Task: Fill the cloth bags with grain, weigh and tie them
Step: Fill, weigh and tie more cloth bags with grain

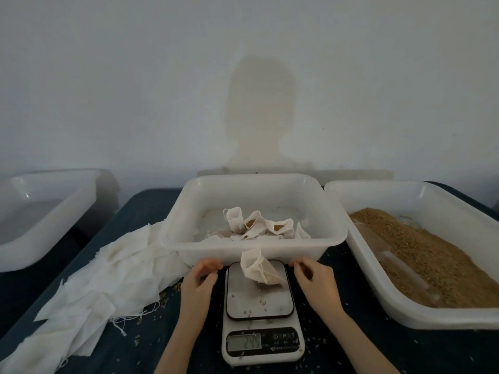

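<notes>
A grain tray [421, 314] lines the table's right edge, within scooping reach; a central bin [270, 251] collects filled bags [259, 225]. Flat empty bags [89, 290] pile at left. One part-filled cloth bag [259, 268] slumps on the scale [259, 300], mouth untied, so both hands, left [201, 278] and right [313, 275], hover loosely curled, holding nothing, apparently awaiting the reading.

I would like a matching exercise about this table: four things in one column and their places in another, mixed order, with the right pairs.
Things:
1. cloth bag on the scale
2. loose grain
3. pile of empty cloth bags
4. filled open bags

Places:
A. middle tub
B. right tub
C. scale platform
D. tabletop, left of the scale

Pairs: 1-C, 2-B, 3-D, 4-A
</notes>
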A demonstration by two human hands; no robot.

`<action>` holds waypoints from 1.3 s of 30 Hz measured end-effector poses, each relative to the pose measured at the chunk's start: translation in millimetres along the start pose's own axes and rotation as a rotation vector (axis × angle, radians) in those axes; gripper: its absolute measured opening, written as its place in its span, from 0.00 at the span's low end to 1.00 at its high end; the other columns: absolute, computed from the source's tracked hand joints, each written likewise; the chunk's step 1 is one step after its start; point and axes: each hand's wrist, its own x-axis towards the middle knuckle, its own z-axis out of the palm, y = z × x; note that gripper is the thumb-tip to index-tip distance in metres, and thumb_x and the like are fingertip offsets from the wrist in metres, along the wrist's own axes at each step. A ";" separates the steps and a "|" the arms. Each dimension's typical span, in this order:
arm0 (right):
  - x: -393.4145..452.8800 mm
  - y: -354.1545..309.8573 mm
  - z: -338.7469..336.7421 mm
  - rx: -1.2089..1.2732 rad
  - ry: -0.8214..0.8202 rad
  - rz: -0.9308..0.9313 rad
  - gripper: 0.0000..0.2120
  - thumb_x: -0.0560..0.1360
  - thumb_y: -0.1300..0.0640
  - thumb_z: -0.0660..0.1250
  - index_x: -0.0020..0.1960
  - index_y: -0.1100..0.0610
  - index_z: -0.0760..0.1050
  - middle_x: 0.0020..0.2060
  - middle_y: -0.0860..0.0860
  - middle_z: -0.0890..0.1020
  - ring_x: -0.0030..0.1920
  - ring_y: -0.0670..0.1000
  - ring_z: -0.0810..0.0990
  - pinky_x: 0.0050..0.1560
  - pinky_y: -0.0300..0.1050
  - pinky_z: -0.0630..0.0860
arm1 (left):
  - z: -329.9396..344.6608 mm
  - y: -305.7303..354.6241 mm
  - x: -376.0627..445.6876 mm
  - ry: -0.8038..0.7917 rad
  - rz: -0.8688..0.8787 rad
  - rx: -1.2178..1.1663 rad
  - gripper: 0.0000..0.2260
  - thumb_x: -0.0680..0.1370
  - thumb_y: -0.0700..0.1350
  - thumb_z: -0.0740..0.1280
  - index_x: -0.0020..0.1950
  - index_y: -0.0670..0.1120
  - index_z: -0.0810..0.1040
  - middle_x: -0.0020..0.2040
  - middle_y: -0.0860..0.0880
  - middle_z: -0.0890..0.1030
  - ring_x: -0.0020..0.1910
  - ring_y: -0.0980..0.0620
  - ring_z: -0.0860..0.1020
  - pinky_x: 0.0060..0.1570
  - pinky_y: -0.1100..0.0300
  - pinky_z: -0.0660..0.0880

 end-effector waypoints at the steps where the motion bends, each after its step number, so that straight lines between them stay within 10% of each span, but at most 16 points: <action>1: 0.5 1.8 0.5 0.019 0.013 0.016 0.09 0.76 0.57 0.67 0.39 0.45 0.78 0.31 0.45 0.80 0.32 0.43 0.79 0.34 0.38 0.76 | -0.9 -0.9 0.7 0.034 -0.009 -0.013 0.13 0.74 0.30 0.62 0.42 0.46 0.80 0.42 0.50 0.82 0.45 0.57 0.79 0.49 0.61 0.72; 12: 2.9 6.8 0.2 0.139 0.072 0.093 0.13 0.76 0.60 0.66 0.34 0.49 0.76 0.28 0.44 0.78 0.27 0.42 0.74 0.30 0.33 0.72 | 2.9 -10.0 2.3 0.110 -0.086 0.040 0.11 0.75 0.34 0.63 0.40 0.48 0.79 0.36 0.51 0.81 0.37 0.56 0.78 0.36 0.68 0.72; 39: 1.8 5.5 -2.4 0.126 0.041 0.119 0.13 0.77 0.60 0.66 0.35 0.48 0.76 0.30 0.45 0.79 0.29 0.43 0.76 0.33 0.34 0.73 | 2.6 -12.7 4.4 0.116 -0.135 0.052 0.11 0.75 0.34 0.63 0.40 0.47 0.80 0.36 0.49 0.81 0.40 0.51 0.79 0.43 0.61 0.73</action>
